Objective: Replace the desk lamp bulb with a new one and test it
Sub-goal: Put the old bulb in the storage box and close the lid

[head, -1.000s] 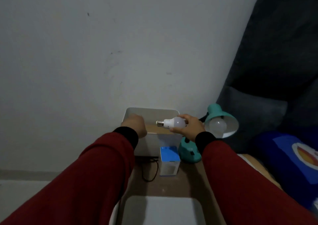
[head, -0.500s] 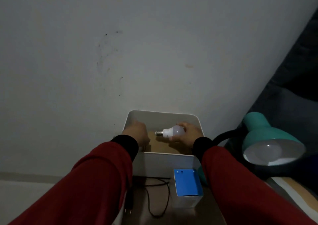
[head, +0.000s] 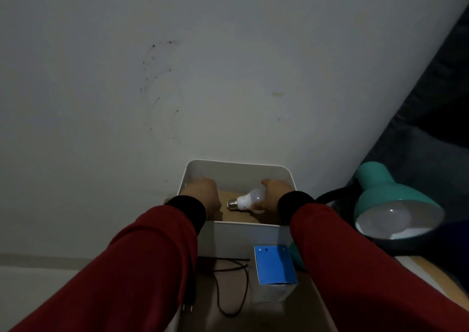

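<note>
A white bulb (head: pixel 247 199) with a metal screw base lies low inside the white bin (head: pixel 238 166), base pointing left, on a brown cardboard bottom. My right hand (head: pixel 272 195) is wrapped around its round end. My left hand (head: pixel 203 192) rests on the bin's left wall, fingers curled over the edge. The teal desk lamp (head: pixel 380 192) stands at the right, unlit, with a white bulb (head: pixel 388 217) seated in its shade.
A blue-topped white bulb box (head: pixel 275 268) stands in front of the bin. A black cord (head: pixel 228 288) with its plug (head: pixel 189 303) lies loose on the surface. The grey wall is close behind; dark cushions fill the right.
My right hand has carried the bulb from above the bin's rim down inside it. The view has shifted closer, so the lamp sits further right.
</note>
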The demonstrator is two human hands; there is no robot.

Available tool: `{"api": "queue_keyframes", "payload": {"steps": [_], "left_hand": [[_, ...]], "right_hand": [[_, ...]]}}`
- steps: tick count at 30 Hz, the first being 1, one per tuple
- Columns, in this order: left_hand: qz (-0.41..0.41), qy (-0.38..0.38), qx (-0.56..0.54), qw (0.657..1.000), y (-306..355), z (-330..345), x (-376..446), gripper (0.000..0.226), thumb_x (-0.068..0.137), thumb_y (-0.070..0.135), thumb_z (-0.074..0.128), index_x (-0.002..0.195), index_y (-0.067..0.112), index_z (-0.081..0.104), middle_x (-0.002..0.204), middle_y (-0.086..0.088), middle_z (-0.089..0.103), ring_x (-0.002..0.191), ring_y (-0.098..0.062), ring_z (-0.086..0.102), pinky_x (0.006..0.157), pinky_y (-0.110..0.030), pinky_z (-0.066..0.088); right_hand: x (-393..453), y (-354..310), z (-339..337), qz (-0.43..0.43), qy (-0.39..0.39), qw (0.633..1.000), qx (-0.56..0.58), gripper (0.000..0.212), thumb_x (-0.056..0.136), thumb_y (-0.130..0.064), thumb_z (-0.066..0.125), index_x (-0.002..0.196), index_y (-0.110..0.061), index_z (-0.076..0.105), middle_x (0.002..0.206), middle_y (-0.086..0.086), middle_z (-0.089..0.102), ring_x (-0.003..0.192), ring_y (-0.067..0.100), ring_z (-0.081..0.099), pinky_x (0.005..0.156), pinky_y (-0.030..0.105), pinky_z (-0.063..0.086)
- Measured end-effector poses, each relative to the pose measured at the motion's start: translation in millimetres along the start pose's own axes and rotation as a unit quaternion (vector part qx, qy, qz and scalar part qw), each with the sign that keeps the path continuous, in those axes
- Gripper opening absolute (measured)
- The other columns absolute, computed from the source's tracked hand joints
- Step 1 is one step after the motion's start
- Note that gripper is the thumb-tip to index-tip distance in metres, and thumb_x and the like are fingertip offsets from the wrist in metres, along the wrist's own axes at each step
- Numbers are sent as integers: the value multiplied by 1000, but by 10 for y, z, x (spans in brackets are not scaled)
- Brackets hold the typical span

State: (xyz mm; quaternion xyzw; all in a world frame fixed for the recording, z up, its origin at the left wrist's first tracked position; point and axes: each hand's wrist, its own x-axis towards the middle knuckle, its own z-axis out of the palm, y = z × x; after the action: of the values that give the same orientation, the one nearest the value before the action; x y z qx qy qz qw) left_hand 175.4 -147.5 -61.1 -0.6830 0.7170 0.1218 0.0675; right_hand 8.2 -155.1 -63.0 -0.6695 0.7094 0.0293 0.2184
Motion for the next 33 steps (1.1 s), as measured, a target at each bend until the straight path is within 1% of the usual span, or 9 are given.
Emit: {"api": "queue_keyframes", "payload": {"steps": [4, 7, 13, 18, 21, 25, 28, 30, 33], "left_hand": [[-1, 14, -12, 1000, 6, -155, -147, 39, 91, 25, 56, 123, 3, 54, 133, -14, 54, 124, -28, 51, 99, -33, 46], [-6, 28, -19, 999, 4, -269, -321, 36, 92, 22, 54, 123, 5, 55, 132, -13, 52, 122, -26, 53, 98, -31, 47], [-14, 73, -21, 997, -8, -476, -829, 37, 90, 22, 55, 123, 5, 55, 133, -16, 48, 119, -28, 55, 94, -30, 48], [-14, 99, -24, 995, -6, -584, -1328, 34, 90, 21, 56, 121, 5, 57, 128, -13, 54, 112, -26, 59, 85, -27, 50], [-10, 107, -40, 993, -15, -552, -1625, 39, 89, 24, 56, 123, 5, 56, 129, -15, 54, 116, -28, 57, 91, -31, 50], [0, 115, -107, 988, -9, -252, -2055, 49, 89, 35, 57, 126, 3, 54, 132, -18, 55, 122, -31, 52, 98, -33, 46], [7, 134, -223, 966, 19, 176, -2407, 61, 89, 38, 59, 138, 7, 41, 142, -17, 46, 132, -31, 42, 108, -33, 37], [12, 152, -296, 943, 24, 548, -2604, 65, 87, 36, 62, 142, 9, 37, 141, -17, 47, 131, -31, 44, 107, -33, 37], [10, 138, -323, 936, 20, 1124, -2861, 71, 87, 38, 61, 145, 10, 32, 140, -17, 49, 131, -30, 44, 107, -33, 36]], "right_hand": [[-180, -59, -228, -18, 12, 993, -118, 59, 86, -35, 64, 134, -5, 47, 137, 15, 53, 126, 29, 51, 99, 34, 44], [-382, -76, -386, -26, 29, 985, -166, 52, 86, -35, 64, 127, -4, 54, 132, 15, 57, 121, 29, 55, 95, 33, 47], [-910, -84, -588, -39, 53, 979, -193, 55, 87, -38, 62, 130, -6, 52, 133, 13, 57, 120, 28, 56, 95, 34, 49], [-1450, -21, -615, -32, 68, 980, -182, 55, 88, -39, 60, 131, -6, 52, 133, 13, 57, 120, 28, 55, 96, 33, 49], [-1801, 28, -527, -27, 76, 986, -149, 57, 87, -41, 60, 132, -7, 52, 136, 12, 56, 124, 28, 53, 101, 33, 46], [-2304, 198, -173, -31, 84, 995, -50, 58, 86, -40, 62, 136, -13, 48, 138, 11, 54, 126, 28, 51, 103, 33, 42], [-2583, 410, 264, -31, 105, 992, 63, 63, 83, -37, 66, 139, -18, 44, 141, 11, 51, 129, 27, 50, 106, 33, 40], [-2758, 554, 586, -24, 111, 984, 135, 68, 82, -33, 68, 142, -18, 40, 144, 12, 48, 132, 27, 46, 108, 32, 38], [-2972, 754, 1079, -8, 103, 975, 198, 79, 80, -34, 71, 146, -20, 30, 152, 9, 37, 139, 25, 37, 112, 32, 33]]}}
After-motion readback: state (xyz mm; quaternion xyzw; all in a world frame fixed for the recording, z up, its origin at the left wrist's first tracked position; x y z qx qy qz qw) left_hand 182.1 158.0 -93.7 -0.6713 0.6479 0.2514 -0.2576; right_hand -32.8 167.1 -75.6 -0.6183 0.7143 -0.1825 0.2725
